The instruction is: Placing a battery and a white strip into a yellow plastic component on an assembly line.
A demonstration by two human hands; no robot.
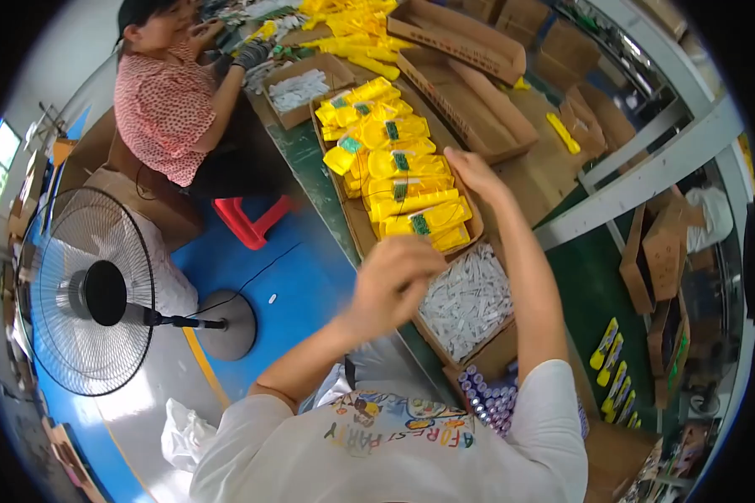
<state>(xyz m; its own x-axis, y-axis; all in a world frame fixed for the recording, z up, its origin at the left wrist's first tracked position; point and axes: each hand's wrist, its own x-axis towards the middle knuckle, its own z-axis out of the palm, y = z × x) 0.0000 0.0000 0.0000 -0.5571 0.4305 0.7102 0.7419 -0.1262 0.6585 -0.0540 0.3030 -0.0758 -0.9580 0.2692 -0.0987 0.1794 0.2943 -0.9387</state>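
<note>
Right hand (471, 170) touches the yellow packs (403, 189) — left hand (392, 281) curled; neither grip can be told.

Yellow packs (403, 180) with green labels in brown box (354, 220); white pieces (466, 302) in next box; green tabletop (306, 159); blue floor (302, 277); red stool (252, 220); black fan (88, 292).

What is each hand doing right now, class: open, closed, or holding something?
Left hand: fingers curled, raised above the tray of yellow packets; any held item cannot be told.
Right hand: open, resting by the tray's edge, holding nothing visible.
</note>
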